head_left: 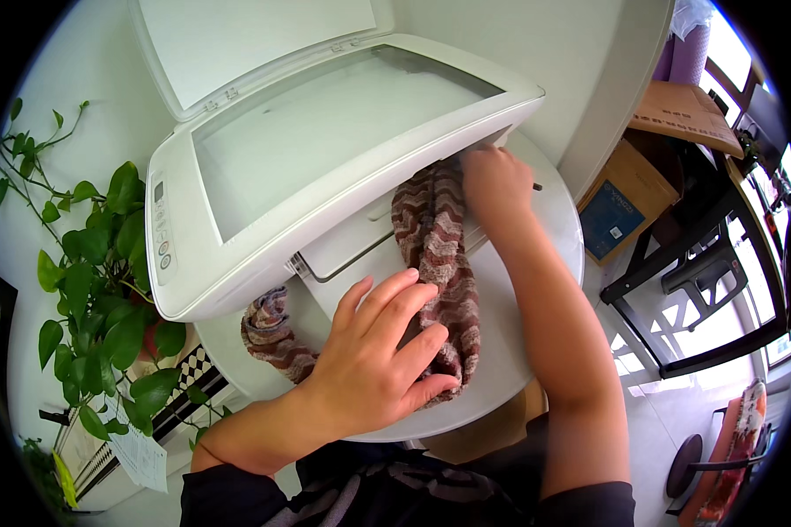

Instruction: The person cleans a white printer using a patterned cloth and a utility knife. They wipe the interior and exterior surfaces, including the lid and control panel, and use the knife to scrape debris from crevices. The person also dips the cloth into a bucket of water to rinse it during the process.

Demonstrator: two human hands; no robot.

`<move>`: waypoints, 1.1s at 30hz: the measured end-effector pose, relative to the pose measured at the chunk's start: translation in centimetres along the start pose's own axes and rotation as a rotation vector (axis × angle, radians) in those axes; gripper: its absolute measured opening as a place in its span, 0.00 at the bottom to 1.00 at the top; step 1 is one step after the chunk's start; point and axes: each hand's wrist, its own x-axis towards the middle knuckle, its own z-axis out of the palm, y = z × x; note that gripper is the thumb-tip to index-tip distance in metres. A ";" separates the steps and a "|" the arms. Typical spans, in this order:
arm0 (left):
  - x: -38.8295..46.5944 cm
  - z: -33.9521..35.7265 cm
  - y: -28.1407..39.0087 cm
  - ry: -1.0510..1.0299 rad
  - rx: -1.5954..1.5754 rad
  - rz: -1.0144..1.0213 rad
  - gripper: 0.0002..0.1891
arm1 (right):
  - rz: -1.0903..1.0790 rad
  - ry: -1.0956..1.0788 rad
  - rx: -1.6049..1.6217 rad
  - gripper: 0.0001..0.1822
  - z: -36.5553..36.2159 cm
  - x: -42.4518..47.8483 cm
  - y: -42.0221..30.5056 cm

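Observation:
A white flatbed scanner-printer (290,257) stands before me with its lid (257,39) raised and its glass (349,132) bare. A striped brown and cream cloth (461,296) hangs from the printer's front opening down over the paper tray (349,247). My right hand (498,181) is curled on the cloth's upper end at the right of that opening; its fingertips are hidden. My left hand (382,356) lies over the lower cloth with fingers spread, and whether it presses on it I cannot tell. One rolled end of the cloth (267,323) shows left of my wrist.
The printer sits on a round white table (560,217). A leafy potted plant (99,263) crowds its left side. Cardboard boxes (623,197) and a black-framed piece of furniture (692,356) stand on the floor at right. A short dark stick end (538,187) pokes out past my right wrist.

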 end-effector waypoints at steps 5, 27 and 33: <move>0.1 0.1 -0.1 -0.004 -0.013 -0.016 0.22 | 0.027 0.114 -0.007 0.09 0.3 0.0 -0.6; 0.0 0.6 0.0 -0.027 -0.112 0.093 0.18 | -0.545 0.184 0.180 0.03 -2.3 -3.4 -6.0; 0.0 0.4 0.2 0.008 -0.093 0.099 0.16 | -0.662 0.064 0.313 0.03 -3.5 -4.2 -8.9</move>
